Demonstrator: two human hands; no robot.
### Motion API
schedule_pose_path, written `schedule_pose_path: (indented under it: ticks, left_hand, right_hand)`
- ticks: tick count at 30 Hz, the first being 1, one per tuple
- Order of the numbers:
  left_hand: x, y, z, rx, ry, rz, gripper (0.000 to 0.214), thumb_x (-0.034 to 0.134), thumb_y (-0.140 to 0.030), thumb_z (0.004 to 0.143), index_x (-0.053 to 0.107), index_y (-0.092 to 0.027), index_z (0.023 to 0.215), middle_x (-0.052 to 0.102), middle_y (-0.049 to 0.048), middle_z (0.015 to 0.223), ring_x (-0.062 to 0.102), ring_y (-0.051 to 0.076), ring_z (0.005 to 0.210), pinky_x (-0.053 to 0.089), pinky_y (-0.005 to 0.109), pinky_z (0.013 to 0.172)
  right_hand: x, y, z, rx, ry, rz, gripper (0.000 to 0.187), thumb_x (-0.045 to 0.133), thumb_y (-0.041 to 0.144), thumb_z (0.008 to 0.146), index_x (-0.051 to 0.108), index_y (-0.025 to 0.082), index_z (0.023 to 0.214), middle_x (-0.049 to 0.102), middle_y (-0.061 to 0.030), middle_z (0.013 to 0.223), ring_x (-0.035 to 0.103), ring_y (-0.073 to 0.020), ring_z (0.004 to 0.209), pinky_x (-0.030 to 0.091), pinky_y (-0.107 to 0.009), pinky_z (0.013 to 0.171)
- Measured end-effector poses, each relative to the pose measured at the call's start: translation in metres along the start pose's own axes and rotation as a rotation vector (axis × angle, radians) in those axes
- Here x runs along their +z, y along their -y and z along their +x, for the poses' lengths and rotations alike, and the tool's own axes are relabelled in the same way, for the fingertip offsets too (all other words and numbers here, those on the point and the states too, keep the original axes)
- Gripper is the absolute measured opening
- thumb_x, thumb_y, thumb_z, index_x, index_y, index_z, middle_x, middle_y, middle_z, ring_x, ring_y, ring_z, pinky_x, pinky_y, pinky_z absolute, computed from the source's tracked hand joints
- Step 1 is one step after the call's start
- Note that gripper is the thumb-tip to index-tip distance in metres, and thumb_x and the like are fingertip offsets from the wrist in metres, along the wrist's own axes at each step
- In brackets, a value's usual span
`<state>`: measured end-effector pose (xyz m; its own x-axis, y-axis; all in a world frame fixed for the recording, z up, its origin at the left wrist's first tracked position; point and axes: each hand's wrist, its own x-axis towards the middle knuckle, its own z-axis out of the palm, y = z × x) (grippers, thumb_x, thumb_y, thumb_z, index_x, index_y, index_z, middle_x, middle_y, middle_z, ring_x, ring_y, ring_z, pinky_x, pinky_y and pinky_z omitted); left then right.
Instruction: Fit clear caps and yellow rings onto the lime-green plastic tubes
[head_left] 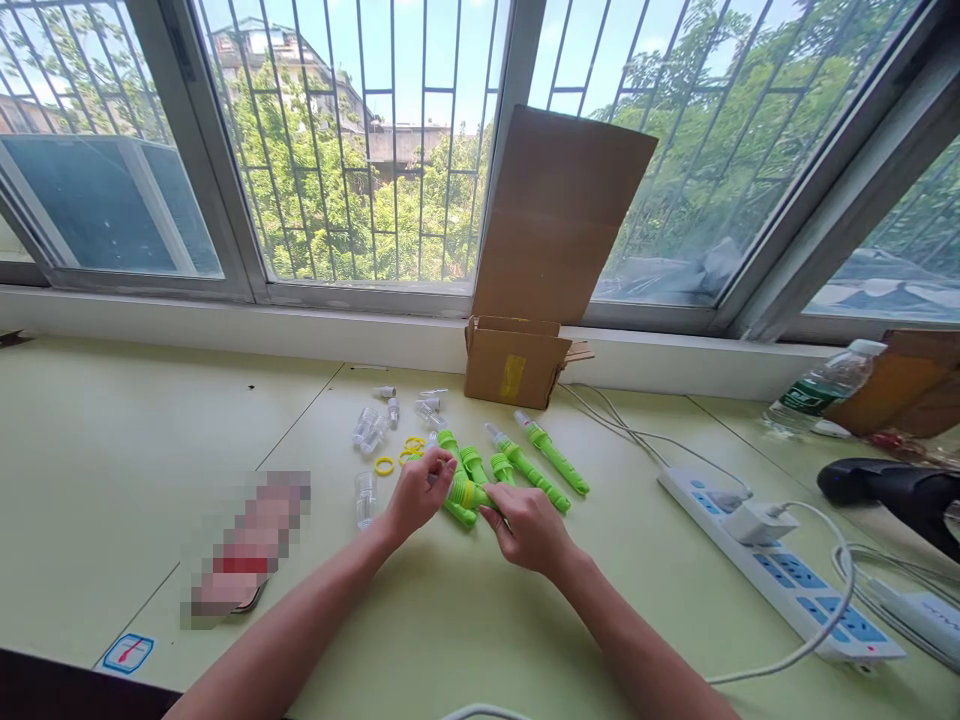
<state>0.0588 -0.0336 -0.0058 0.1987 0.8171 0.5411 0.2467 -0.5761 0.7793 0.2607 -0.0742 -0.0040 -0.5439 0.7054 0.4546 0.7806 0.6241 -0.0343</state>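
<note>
My right hand [529,525] is closed round the body of a green plastic tube [466,492], which lies level between my hands and has a yellow band near its wider end. My left hand [421,497] is closed at that wider end, with thumb and fingers pinched together; a clear part seems to be in them, mostly hidden. Just beyond my hands lie several more green tubes [540,484], some with clear tips. Left of them are yellow rings [384,466], clear plastic cups [365,498] and small clear nozzle-like pieces [394,410].
An open cardboard box [491,370] stands against the window sill. To the right are a white power strip [780,570] with plugs and cables, a water bottle [825,385] and a black device [892,490]. A blurred-out phone-like object [255,545] lies at left.
</note>
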Motion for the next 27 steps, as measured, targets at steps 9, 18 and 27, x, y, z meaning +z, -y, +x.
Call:
schedule_pose_path:
  ticks: [9,18,27]
  left_hand:
    - [-0.0012,0.0004,0.0028,-0.019,-0.053,0.076,0.025,0.047,-0.040,0.091,0.057,-0.019,0.080,0.045,-0.0050,0.051,0.037,0.009,0.045,0.029,0.021,0.047]
    - [0.0047,0.0004,0.0045,-0.153,-0.097,-0.036,0.029,0.046,-0.044,0.090,0.055,-0.019,0.078,0.043,-0.0061,0.049,0.038,0.009,0.041,0.026,0.022,0.044]
    - [0.0007,0.0001,0.0020,-0.023,-0.091,0.033,0.023,0.048,-0.039,0.090,0.055,-0.018,0.082,0.040,-0.0074,0.049,0.034,0.008,0.042,0.026,0.020,0.044]
  right_hand:
    - [0.0038,0.0012,0.0016,-0.047,-0.196,-0.116,0.028,0.044,0.027,0.094,0.065,0.013,0.107,0.067,-0.0095,0.080,0.058,-0.0192,0.070,0.039,-0.031,0.060]
    - [0.0005,0.0030,0.0031,-0.054,-0.323,-0.267,0.027,0.048,0.014,0.092,0.068,0.019,0.108,0.069,-0.0080,0.091,0.060,-0.0192,0.080,0.041,-0.032,0.073]
    - [0.0027,0.0042,0.0042,-0.111,-0.276,-0.203,0.028,0.045,0.023,0.095,0.064,0.009,0.109,0.069,-0.0108,0.083,0.059,-0.0193,0.071,0.042,-0.032,0.065]
